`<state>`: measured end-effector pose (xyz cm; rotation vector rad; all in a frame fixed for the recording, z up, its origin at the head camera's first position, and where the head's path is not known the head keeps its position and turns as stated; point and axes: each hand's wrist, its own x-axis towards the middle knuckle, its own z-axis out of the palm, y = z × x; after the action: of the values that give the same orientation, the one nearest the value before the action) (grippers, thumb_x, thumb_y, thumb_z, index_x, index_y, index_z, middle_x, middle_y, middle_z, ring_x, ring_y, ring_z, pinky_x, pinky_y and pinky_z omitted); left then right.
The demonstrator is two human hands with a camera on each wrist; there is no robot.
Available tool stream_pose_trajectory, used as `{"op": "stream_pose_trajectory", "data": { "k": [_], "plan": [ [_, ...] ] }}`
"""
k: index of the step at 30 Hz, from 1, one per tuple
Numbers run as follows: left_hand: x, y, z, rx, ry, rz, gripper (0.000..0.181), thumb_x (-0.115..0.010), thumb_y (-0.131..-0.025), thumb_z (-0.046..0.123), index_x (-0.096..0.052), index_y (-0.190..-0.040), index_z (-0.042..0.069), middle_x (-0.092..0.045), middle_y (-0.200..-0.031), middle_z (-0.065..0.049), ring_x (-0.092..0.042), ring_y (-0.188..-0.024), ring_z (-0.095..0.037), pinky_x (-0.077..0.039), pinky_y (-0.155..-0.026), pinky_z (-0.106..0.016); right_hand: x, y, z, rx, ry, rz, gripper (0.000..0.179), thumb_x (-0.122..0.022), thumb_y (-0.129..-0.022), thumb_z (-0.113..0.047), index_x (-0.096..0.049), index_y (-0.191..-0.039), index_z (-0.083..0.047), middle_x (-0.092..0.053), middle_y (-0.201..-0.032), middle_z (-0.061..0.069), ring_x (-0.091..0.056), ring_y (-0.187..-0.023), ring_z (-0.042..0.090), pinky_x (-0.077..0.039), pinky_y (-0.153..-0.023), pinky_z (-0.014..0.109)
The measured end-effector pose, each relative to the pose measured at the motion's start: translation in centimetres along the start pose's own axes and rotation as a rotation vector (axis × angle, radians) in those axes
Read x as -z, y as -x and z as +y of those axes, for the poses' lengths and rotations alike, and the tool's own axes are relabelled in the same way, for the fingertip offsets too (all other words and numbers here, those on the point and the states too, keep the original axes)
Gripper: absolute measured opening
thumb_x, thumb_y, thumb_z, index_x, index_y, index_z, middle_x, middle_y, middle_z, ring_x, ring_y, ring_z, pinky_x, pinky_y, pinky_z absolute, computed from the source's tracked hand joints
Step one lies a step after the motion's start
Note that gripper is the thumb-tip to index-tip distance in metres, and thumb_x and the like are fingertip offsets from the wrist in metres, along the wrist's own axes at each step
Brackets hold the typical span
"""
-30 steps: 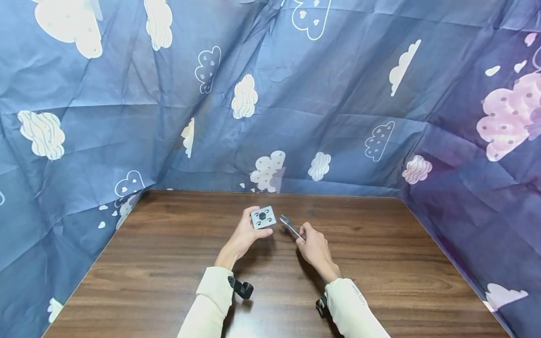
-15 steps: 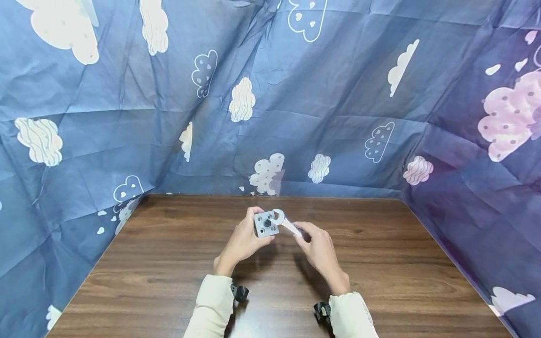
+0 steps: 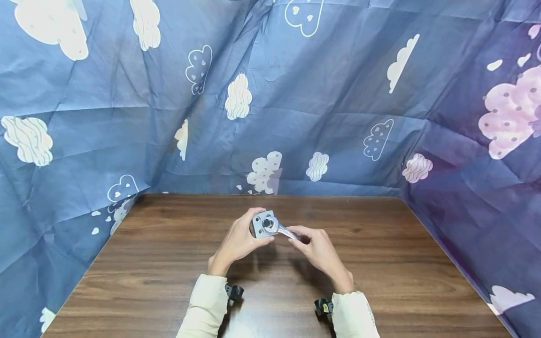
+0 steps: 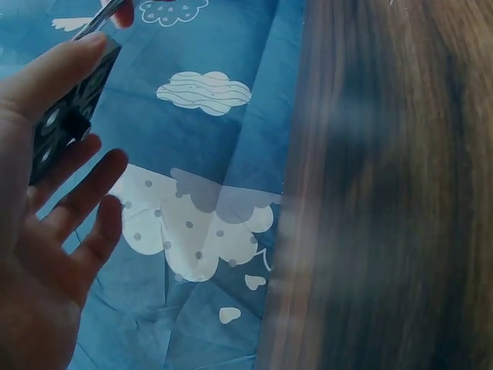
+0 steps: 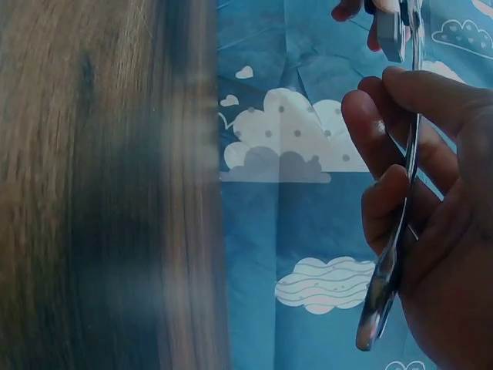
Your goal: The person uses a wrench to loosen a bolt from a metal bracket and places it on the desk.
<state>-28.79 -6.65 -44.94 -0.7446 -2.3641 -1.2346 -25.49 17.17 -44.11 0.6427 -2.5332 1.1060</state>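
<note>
My left hand (image 3: 242, 239) grips a square grey metal plate (image 3: 258, 230) by its edges, thumb at the near side and fingers at the far side. The plate has holes near its corners and a dark bolt head (image 3: 267, 223) in its middle. In the left wrist view a dark nub (image 4: 77, 125) sticks out from the plate's other face, close to the fingers. My right hand (image 3: 321, 249) holds a shiny wrench (image 3: 287, 232) between thumb and fingers. The wrench's open end surrounds the bolt head. In the right wrist view the handle (image 5: 377, 301) runs down past the palm.
Both hands are held above a brown wood-grain table (image 3: 169, 263). A blue cloth with cloud prints (image 3: 338, 84) hangs behind the table and along its sides. Each wrist carries a small black camera (image 3: 235, 292) on a pale sleeve (image 3: 207, 300).
The wrench has moved left from beside the plate to over it, and its open end now sits around the bolt head. The left hand still holds the plate, slightly turned.
</note>
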Motion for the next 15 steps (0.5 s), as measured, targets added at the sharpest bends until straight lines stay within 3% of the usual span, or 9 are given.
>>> {"op": "stream_pose_trajectory", "data": {
  "k": [4, 8, 11, 15],
  "plan": [
    [-0.15, -0.01, 0.18, 0.004, -0.027, 0.069, 0.072, -0.090, -0.070, 0.030, -0.055, -0.132, 0.018, -0.069, -0.113, 0.000, -0.064, -0.091, -0.011, -0.051, -0.076, -0.029, -0.24, -0.21, -0.40, -0.004, -0.038, -0.014, 0.025, -0.074, -0.089, -0.013, -0.073, -0.114, -0.015, -0.066, -0.068, -0.005, -0.064, -0.058, 0.016, -0.046, -0.054, 0.022],
    [-0.35, -0.15, 0.29, -0.014, -0.039, 0.112, 0.071, -0.090, -0.071, 0.031, -0.055, -0.131, 0.016, -0.070, -0.108, -0.001, -0.063, -0.087, -0.011, -0.051, -0.072, -0.028, -0.35, -0.48, -0.76, 0.007, -0.072, -0.036, 0.025, -0.073, -0.090, -0.015, -0.072, -0.115, -0.013, -0.066, -0.068, 0.000, -0.065, -0.056, 0.021, -0.048, -0.054, 0.023],
    [-0.35, -0.25, 0.21, -0.029, -0.009, 0.087, 0.070, -0.090, -0.070, 0.030, -0.056, -0.130, 0.015, -0.070, -0.110, -0.002, -0.064, -0.087, -0.011, -0.052, -0.072, -0.028, -0.19, -0.62, -0.89, 0.013, -0.055, -0.039, 0.025, -0.072, -0.090, -0.016, -0.073, -0.115, -0.015, -0.066, -0.069, -0.001, -0.063, -0.056, 0.018, -0.048, -0.054, 0.022],
    [-0.14, -0.11, 0.01, -0.021, 0.075, -0.013, 0.070, -0.091, -0.070, 0.027, -0.057, -0.129, 0.016, -0.069, -0.115, -0.002, -0.064, -0.088, -0.011, -0.054, -0.075, -0.031, 0.23, -0.53, -0.68, 0.019, 0.014, -0.039, 0.026, -0.074, -0.088, -0.018, -0.074, -0.115, -0.017, -0.068, -0.074, -0.004, -0.056, -0.059, 0.009, -0.045, -0.054, 0.022]
  ]
}}
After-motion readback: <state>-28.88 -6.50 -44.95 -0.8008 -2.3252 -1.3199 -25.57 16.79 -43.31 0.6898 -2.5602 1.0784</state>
